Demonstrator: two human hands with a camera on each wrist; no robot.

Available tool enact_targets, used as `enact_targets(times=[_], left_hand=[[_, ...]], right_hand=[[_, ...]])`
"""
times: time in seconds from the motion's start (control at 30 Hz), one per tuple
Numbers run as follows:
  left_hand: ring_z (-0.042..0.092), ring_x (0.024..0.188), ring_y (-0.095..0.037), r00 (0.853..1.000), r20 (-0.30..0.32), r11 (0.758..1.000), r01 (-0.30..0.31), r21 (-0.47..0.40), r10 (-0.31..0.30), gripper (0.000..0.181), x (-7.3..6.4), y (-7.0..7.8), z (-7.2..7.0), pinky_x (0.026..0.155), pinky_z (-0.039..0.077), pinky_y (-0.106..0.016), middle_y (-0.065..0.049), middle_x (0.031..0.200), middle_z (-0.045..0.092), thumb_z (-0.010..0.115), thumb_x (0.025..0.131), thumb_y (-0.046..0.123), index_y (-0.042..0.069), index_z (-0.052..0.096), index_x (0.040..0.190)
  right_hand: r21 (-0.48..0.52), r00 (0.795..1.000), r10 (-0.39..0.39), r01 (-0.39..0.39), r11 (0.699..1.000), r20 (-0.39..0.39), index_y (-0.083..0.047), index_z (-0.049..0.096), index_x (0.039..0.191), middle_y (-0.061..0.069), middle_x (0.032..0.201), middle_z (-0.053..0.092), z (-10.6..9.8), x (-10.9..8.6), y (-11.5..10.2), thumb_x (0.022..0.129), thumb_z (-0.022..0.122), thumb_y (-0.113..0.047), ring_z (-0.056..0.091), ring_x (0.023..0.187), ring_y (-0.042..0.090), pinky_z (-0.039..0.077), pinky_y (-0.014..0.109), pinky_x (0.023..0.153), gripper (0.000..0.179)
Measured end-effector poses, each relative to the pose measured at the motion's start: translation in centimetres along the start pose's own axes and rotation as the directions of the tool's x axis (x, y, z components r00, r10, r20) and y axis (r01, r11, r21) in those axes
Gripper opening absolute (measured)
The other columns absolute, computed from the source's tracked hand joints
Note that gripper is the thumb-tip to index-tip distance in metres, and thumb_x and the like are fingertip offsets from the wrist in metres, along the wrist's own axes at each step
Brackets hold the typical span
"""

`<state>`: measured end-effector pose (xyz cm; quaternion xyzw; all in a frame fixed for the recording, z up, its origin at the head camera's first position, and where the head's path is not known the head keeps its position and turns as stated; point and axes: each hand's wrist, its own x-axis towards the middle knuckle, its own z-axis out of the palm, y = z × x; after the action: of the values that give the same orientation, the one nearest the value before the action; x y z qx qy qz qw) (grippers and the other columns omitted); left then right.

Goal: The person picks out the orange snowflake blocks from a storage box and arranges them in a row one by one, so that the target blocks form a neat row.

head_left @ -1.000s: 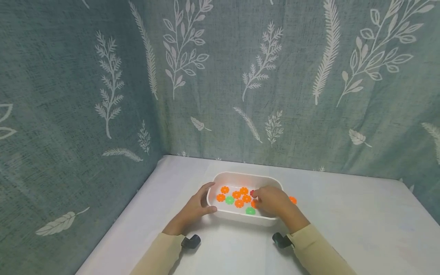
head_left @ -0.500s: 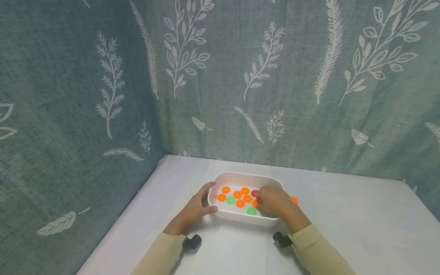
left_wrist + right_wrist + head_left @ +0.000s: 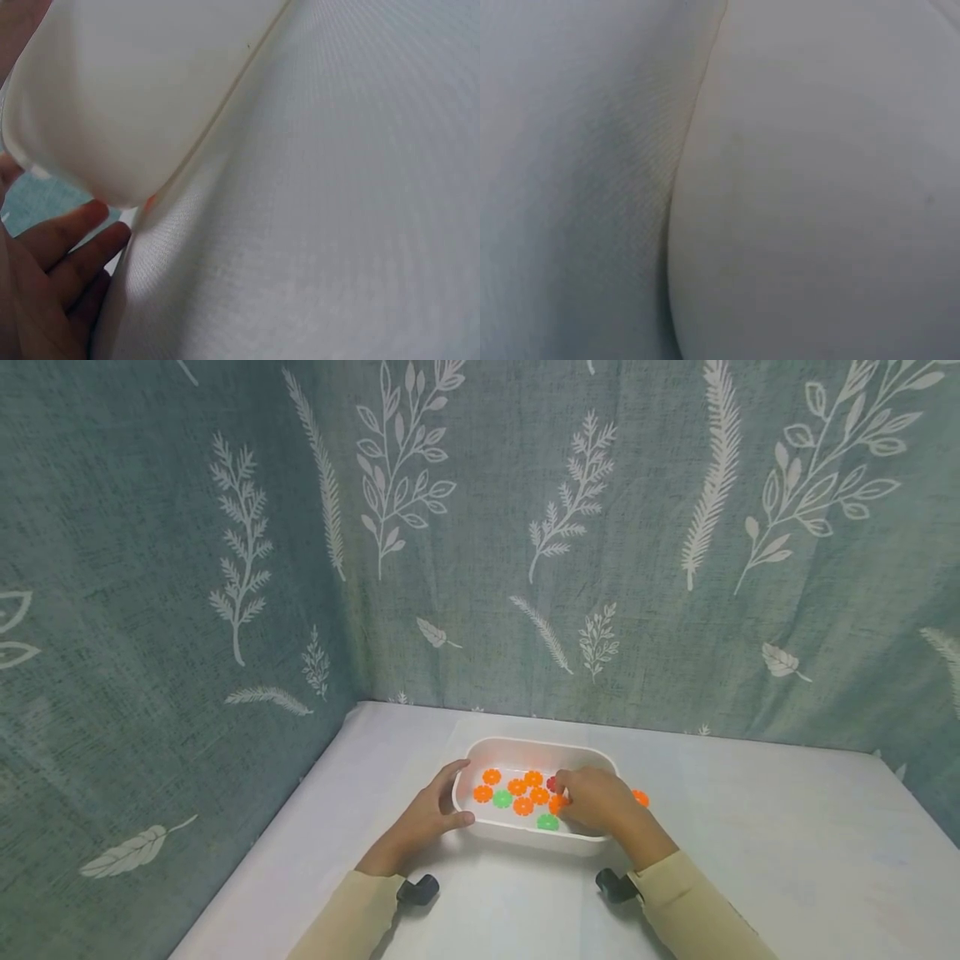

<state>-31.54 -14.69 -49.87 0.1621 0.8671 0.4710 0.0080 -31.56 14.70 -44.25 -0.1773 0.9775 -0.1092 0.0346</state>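
Note:
A white plastic tub (image 3: pixel 517 833) stands on the table with several small flower-shaped discs inside. Most are orange, such as one orange disc (image 3: pixel 491 777); a green disc (image 3: pixel 548 822) lies near the front wall, and a red disc (image 3: pixel 552 784) farther back. My left hand (image 3: pixel 429 810) holds the tub's left end, thumb at the near rim and fingers at the far side. Inside the right half, my right hand (image 3: pixel 600 800) reaches down with bent fingers, the index fingertip at the red disc. I cannot tell whether it pinches a disc, as the hand hides its other fingertips.
Another orange disc (image 3: pixel 640 797) lies outside the tub, just right of it. White cloth (image 3: pixel 750 843) covers the table. A green-grey leaf-patterned curtain (image 3: pixel 480 610) hangs along the back and left edges. The right wrist view shows only the tub's outer wall (image 3: pixel 817 187) and cloth.
My right fingers shift slightly around the red disc: drawn back half a second ago, the index finger now partly covers it again. The left hand and tub stay put.

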Motion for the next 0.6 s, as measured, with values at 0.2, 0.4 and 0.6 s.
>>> enact_targets(times=[0.2,0.4,0.6], left_hand=[[0.024,0.144,-0.031,1.0,0.0,1.0,0.0,-0.013,0.0,0.09,-0.15,0.17,-0.04,0.109,0.021,-0.063,-0.004,0.157,0.029,0.081,0.074,0.046,0.032,0.034,0.15],[0.027,0.142,-0.033,1.0,-0.006,1.0,-0.003,-0.002,0.002,0.091,0.03,-0.08,-0.05,0.107,0.023,-0.065,-0.005,0.157,0.031,0.081,0.074,0.049,0.032,0.034,0.15],[0.027,0.143,-0.032,1.0,-0.003,1.0,-0.01,-0.013,0.01,0.09,0.02,-0.03,-0.02,0.109,0.022,-0.063,-0.004,0.157,0.03,0.081,0.075,0.046,0.032,0.034,0.15]], right_hand=[[0.056,0.999,-0.01,0.012,0.998,-0.041,-0.021,0.066,0.091,-0.009,0.079,0.058,0.28,0.26,0.25,0.083,0.068,-0.013,0.051,0.072,0.014,0.048,0.033,0.072,0.011],[0.09,0.999,-0.003,0.007,0.996,-0.045,-0.02,0.064,0.082,-0.008,0.074,0.056,0.09,0.3,0.24,0.086,0.066,-0.016,0.049,0.07,0.015,0.045,0.032,0.068,0.006],[0.076,0.999,-0.011,0.014,0.997,-0.042,-0.019,0.063,0.083,-0.008,0.075,0.057,-0.05,0.24,0.2,0.088,0.067,-0.016,0.05,0.07,0.015,0.048,0.033,0.07,0.007]])
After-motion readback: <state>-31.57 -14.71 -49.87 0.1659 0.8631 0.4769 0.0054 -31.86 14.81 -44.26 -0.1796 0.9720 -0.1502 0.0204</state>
